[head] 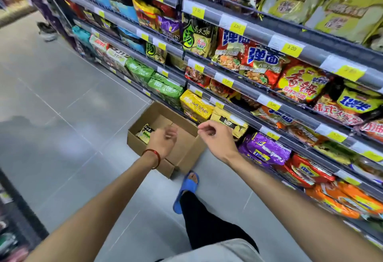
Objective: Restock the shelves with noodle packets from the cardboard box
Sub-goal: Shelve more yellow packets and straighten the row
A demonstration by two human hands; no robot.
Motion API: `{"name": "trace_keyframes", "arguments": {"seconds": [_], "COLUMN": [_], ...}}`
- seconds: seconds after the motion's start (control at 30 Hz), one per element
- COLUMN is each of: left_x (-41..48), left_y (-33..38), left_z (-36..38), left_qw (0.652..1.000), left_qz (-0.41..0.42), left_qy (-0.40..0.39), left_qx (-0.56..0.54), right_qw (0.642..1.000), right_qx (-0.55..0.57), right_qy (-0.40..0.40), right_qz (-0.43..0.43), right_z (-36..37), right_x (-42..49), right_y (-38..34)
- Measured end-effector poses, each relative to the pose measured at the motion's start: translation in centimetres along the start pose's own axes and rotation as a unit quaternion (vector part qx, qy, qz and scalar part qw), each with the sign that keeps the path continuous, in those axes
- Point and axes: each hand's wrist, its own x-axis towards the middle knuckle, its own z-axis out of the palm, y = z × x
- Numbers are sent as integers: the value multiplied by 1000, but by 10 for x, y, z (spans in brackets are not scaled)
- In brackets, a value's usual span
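An open cardboard box (186,152) stands on the grey floor at the foot of the shelves (290,108). A green and black noodle packet (145,132) lies at the box's left end. My left hand (163,140), with a red cord at the wrist, hovers over the box with loosely curled fingers and holds nothing. My right hand (215,137) hangs above the box's right corner, fingers curled and empty, just in front of a yellow packet (230,122) on a low shelf. Noodle packets of many colours fill the shelves.
My right foot in a blue slipper (187,189) stands just behind the box. The aisle floor (62,106) stretches away to the left. Another shelf edge (18,210) shows at the lower left. A pair of shoes (46,31) stands far down the aisle.
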Motion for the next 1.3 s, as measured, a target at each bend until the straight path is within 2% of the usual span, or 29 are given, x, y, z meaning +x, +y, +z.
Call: {"name": "trace_keyframes", "arguments": {"seconds": [0.33,0.6,0.87,1.07,1.3], "left_x": [147,252,366,425,482], "left_y": [-56,-129,-239,-351,-450], "left_z": [-88,-117,-111,-82,-20], "left_qw": [997,983,958,932,926], "left_qz": [-67,-118,-88,-102,-67], "left_qy": [-31,-124,-236,-291,-304], "left_qx": [19,71,135,193,215], "right_qw": [994,974,958,939,928], "right_qx": [27,49,6,-11,-14], "right_qy": [-39,-54,43,43,0], "right_qz": [99,212,282,341,373], "right_z": [134,220,355,447,545], "right_x": [149,212,247,264,288], "right_y": [-1,13,72,136,243]}}
